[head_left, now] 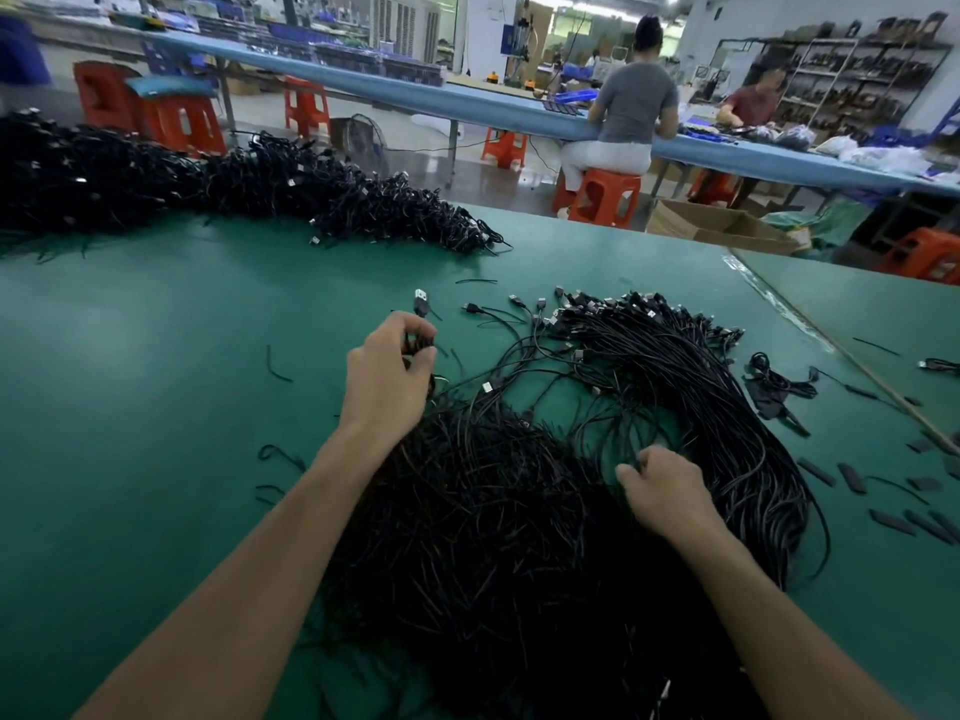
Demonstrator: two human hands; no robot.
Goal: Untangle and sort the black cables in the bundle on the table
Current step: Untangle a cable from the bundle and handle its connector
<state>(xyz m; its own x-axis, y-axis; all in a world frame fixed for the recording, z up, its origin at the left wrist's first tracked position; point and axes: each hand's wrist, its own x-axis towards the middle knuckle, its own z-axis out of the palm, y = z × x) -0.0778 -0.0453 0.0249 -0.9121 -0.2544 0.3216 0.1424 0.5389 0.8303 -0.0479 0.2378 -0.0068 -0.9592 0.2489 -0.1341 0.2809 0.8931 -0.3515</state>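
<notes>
The tangled bundle of thin black cables (493,537) fills the lower centre of the frame on the green table mat (130,356). It fans toward a straighter sheaf of plug ends (649,324) at centre right. The left hand (387,366), just left of centre, pinches a few black cable strands (418,345) between curled fingers and thumb, and a silver-tipped USB plug (421,297) pokes out above them. The right hand (665,491), at lower right, rests on the bundle with its fingers curled into the strands; how firmly it grips I cannot tell. If the pinched strands are pulled while loops beside them cross, a knot could tighten or neighbouring cables could be dragged out of the sheaf. A second black cable heap (208,184) lies upper left, so the piles could get mixed.
</notes>
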